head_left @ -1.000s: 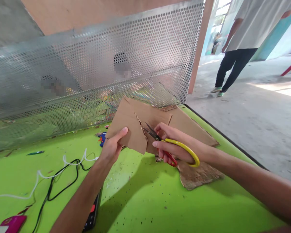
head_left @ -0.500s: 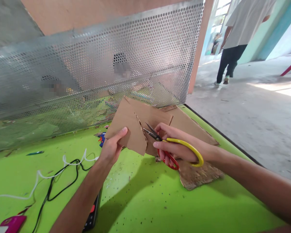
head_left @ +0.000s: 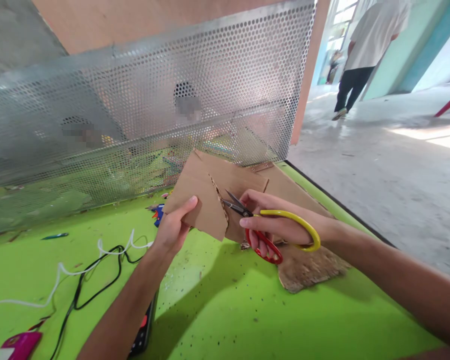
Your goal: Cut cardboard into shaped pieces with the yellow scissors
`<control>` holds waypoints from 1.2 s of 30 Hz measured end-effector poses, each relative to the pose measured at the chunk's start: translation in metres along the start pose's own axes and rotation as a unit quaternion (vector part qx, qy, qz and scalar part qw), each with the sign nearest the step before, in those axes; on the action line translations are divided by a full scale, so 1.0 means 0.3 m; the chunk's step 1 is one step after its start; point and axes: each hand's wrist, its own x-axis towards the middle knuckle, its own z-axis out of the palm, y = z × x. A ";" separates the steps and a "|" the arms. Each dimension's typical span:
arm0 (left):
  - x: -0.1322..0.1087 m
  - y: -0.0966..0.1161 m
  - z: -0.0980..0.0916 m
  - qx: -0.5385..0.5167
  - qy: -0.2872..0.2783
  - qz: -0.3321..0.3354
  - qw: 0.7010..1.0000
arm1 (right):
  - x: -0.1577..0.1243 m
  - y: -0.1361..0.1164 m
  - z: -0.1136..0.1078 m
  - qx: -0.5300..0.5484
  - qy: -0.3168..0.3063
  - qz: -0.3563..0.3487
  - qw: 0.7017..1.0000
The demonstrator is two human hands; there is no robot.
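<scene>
My left hand [head_left: 174,227] pinches the lower left edge of a brown cardboard sheet [head_left: 202,192] and holds it tilted above the green table [head_left: 228,310]. My right hand [head_left: 281,225] grips scissors [head_left: 270,230] with one yellow and one red handle loop. Their short dark blades are parted and sit in a jagged cut running up the middle of the sheet. More cardboard [head_left: 296,197] lies flat behind, and a rough torn piece [head_left: 307,270] rests under my right wrist.
A perforated metal screen [head_left: 153,100] stands along the table's back. Black and white cables [head_left: 90,270] trail at left, a pink object [head_left: 20,345] at the bottom left corner, a phone [head_left: 142,332] under my left forearm. A person [head_left: 367,45] walks on the concrete floor, far right.
The scissor handles have spread wider and my right hand has shifted slightly right. The person in the background has walked farther away. My left hand and the cardboard have stayed put.
</scene>
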 end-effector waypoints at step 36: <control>-0.020 -0.002 0.007 0.001 -0.006 0.015 1.000 | -0.028 0.010 -0.030 -0.073 -0.010 -0.011 0.997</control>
